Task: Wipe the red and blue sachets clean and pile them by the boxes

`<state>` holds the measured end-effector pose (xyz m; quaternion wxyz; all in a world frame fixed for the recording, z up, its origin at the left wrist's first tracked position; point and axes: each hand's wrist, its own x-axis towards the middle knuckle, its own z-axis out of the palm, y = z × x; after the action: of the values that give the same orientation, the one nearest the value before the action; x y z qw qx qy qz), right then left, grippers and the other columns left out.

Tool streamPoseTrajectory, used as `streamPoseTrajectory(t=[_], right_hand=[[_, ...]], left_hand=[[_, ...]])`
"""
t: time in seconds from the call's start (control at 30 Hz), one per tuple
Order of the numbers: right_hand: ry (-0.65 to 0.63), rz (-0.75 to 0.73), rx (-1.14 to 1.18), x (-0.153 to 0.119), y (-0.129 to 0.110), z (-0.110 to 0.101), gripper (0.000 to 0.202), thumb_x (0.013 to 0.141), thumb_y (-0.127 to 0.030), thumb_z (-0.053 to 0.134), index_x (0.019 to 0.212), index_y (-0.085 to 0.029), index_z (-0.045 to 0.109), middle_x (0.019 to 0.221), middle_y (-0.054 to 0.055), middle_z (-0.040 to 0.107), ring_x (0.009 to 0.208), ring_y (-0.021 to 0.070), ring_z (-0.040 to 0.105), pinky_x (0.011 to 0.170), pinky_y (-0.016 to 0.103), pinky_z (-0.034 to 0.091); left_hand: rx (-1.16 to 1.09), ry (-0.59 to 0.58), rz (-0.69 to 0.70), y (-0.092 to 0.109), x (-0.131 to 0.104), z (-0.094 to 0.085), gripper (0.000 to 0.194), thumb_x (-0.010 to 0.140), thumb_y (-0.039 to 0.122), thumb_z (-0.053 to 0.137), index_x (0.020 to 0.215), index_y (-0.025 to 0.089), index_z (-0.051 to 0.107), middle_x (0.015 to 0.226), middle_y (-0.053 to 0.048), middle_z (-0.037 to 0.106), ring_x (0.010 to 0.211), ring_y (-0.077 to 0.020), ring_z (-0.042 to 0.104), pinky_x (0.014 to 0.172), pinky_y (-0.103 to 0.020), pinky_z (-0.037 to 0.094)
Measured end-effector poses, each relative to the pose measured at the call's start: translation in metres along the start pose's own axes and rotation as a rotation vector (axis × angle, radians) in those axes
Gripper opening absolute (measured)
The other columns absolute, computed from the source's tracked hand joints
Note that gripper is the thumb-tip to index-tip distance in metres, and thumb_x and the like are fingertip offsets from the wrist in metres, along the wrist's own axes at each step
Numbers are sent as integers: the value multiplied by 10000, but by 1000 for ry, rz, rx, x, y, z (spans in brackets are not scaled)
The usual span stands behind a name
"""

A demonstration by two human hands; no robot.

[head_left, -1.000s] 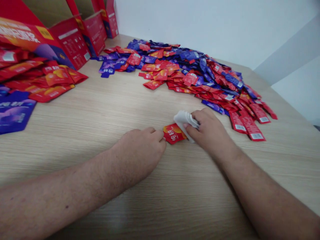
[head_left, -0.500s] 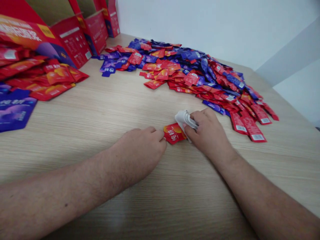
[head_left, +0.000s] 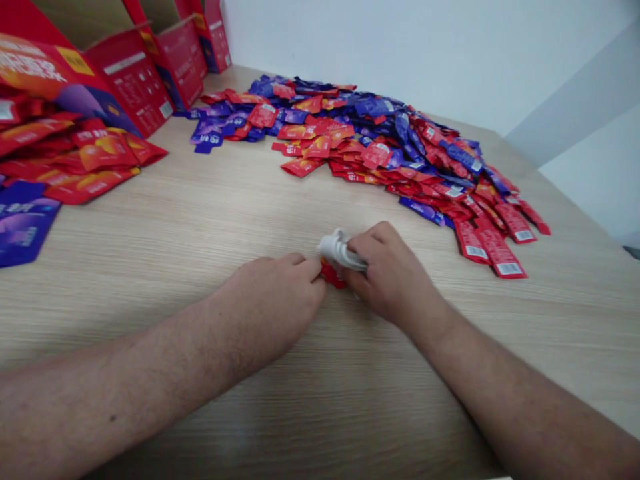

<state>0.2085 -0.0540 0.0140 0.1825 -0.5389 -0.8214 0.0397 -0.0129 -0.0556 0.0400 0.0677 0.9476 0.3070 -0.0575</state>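
Right hand and cloth farther left — over red sachet

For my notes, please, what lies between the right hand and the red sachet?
The head view shows a white cloth between the right hand and red sachet.

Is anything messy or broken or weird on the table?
I see nothing spilled or torn. The heap of packets near the wall looks messy: reds and purples lie mixed, pointing every which way. I can't check the red packet under the cloth, because it's mostly covered.
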Motion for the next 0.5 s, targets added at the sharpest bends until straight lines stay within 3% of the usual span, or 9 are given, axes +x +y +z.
streamPoseTrajectory(t=[0.07, 0.13, 0.3, 0.37, 0.47, 0.5], right_hand=[[-78, -79, 45, 1, -9, 2, 106, 913, -206, 626, 999, -196, 687, 1019, 116, 617, 943, 261, 598, 817, 375, 512], [-81, -43, 25, 1, -5, 0, 100, 923, -235, 633, 993, -190, 687, 996, 113, 616, 927, 267, 595, 803, 380, 499], [96, 181, -111, 0, 20, -7, 130, 905, -273, 672, 987, -174, 689, 947, 118, 589, 904, 285, 576, 800, 404, 482], [92, 131, -68, 0, 13, -4, 119, 897, -256, 679, 988, -179, 688, 955, 115, 588, 927, 284, 578, 814, 397, 489], [-59, -81, 61, 1, -8, 3, 56, 919, -202, 623, 950, -204, 670, 988, 101, 609, 945, 253, 586, 819, 363, 501], [-73, -89, 73, 1, -12, 5, 52, 921, -206, 624, 953, -209, 665, 997, 97, 610, 937, 247, 584, 812, 358, 501]], left_hand=[[-8, 0, -11, 0, 0, 0, 283, 988, 95, 483, 1076, 146, 747, 1072, -127, 698, 994, -297, 678, 778, -417, 576], [-5, -12, -13, 0, 0, -1, 291, 982, 86, 484, 1092, 147, 746, 1068, -122, 698, 989, -291, 678, 777, -408, 573], [14, -39, 5, 1, 1, -3, 328, 988, 79, 467, 1154, 148, 741, 1094, -118, 700, 1002, -298, 682, 781, -423, 577], [4, -34, 1, 1, 0, -2, 320, 992, 85, 466, 1135, 153, 744, 1091, -115, 700, 1004, -301, 683, 789, -433, 582], [-20, -33, -33, 0, -1, -2, 294, 1002, 109, 472, 1096, 161, 745, 1090, -115, 701, 1010, -299, 685, 808, -439, 584], [-21, -37, -40, 0, -1, -2, 289, 1003, 113, 473, 1084, 161, 746, 1085, -115, 701, 1005, -297, 686, 807, -436, 583]])
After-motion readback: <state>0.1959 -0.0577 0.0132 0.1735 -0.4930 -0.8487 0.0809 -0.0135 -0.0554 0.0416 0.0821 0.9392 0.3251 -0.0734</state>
